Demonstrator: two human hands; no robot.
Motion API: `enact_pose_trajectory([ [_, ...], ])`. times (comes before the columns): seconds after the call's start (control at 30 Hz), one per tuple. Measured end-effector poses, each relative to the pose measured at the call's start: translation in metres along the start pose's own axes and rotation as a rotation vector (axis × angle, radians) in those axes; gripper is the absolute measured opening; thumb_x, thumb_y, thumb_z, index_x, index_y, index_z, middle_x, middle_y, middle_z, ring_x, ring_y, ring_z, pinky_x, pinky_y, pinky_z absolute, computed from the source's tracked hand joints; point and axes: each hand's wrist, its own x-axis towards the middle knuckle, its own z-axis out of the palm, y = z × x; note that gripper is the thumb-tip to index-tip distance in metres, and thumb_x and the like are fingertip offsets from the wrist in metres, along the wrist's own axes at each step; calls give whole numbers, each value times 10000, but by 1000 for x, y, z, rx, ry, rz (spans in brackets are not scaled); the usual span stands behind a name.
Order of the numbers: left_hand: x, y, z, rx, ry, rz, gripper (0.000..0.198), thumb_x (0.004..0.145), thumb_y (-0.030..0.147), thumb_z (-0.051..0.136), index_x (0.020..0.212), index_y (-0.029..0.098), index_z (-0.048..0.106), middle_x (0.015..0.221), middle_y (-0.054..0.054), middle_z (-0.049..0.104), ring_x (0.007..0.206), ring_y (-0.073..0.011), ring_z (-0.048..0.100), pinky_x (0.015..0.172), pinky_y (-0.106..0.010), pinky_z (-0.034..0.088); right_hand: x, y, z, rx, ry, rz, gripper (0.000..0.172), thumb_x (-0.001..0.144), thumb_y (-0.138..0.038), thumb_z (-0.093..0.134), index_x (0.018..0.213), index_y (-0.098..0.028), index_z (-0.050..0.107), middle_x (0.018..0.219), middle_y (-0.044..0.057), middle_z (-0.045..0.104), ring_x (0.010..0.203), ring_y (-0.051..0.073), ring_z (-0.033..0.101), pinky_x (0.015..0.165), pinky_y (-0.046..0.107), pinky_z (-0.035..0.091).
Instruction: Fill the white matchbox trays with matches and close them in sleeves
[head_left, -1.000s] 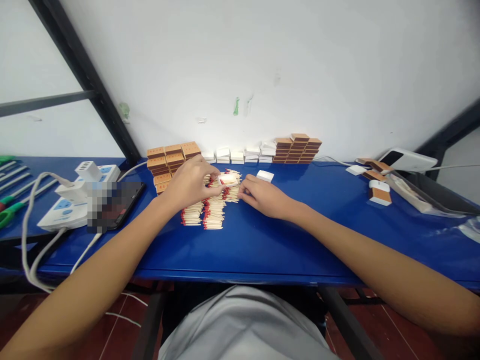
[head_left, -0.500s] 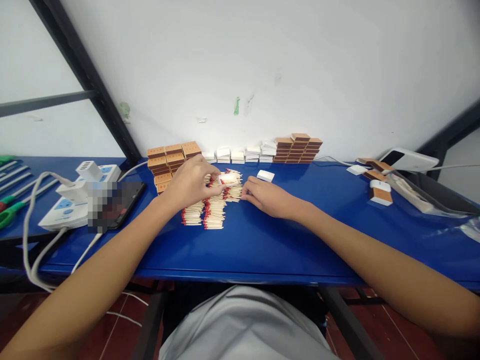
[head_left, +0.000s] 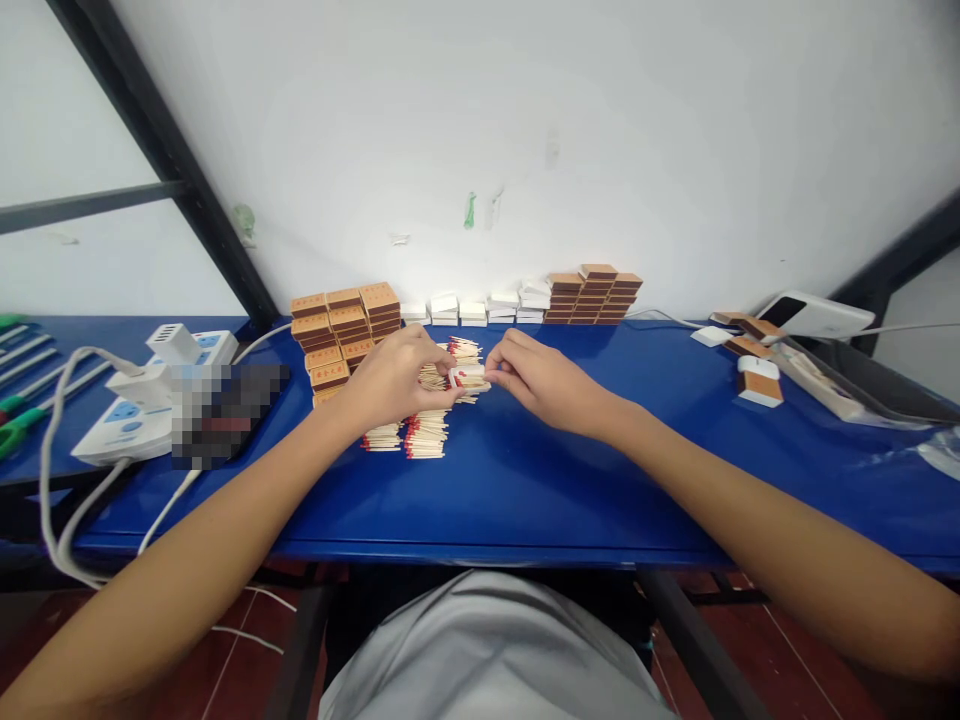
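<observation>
My left hand [head_left: 401, 375] pinches a small white matchbox tray [head_left: 454, 378] by its left end, above the matches on the table. Red match heads show inside the tray. My right hand [head_left: 536, 380] is closed at the tray's right end, its fingertips on pale matches [head_left: 474, 372] that lie across the opening; how many I cannot tell. Beneath and in front of the hands lie rows of loose matches [head_left: 426, 436] with red heads to the left. Beside my left hand stands a stack of brown matchboxes [head_left: 327, 374], partly hidden by it.
White trays [head_left: 473, 315] and stacked brown matchboxes [head_left: 592, 298] line the wall. A power strip [head_left: 127, 425] with cables and a phone [head_left: 255, 405] sit at the left. Several loose boxes [head_left: 760, 385] and a white device [head_left: 817, 313] lie at the right of the blue table [head_left: 570, 500].
My right hand has risen from the match pile to the tray's right end. The tray in my left hand has shifted slightly right and down. The loose white tray behind my right hand is now hidden.
</observation>
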Motion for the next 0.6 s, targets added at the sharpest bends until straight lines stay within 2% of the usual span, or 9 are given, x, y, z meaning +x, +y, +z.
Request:
enact_pose_trajectory([
  [0.17,0,5,3,-34,1,16,220,847,377,840,974,201,807,862,-55,746,907,-238,658,776,-355,518,0,0,6,-27,-31,-21,106,1067,-254,507,1037,-217,602,1069,85,606,886,222,583,765,335,436],
  [0.4,-1,2,0,-39,9,4,232,841,368,854,988,196,805,885,-54,758,938,-243,664,787,-361,525,-1,1,2,-37,-28,6,115,1055,-267,534,1038,-210,632,1067,86,600,869,212,592,754,333,445],
  [0.6,-1,-1,1,-54,11,-7,231,847,391,851,967,199,802,895,-57,761,934,-237,659,813,-361,522,-1,-3,1,-12,60,-20,90,1042,-243,549,1069,-211,629,1047,83,615,877,215,600,756,329,440],
])
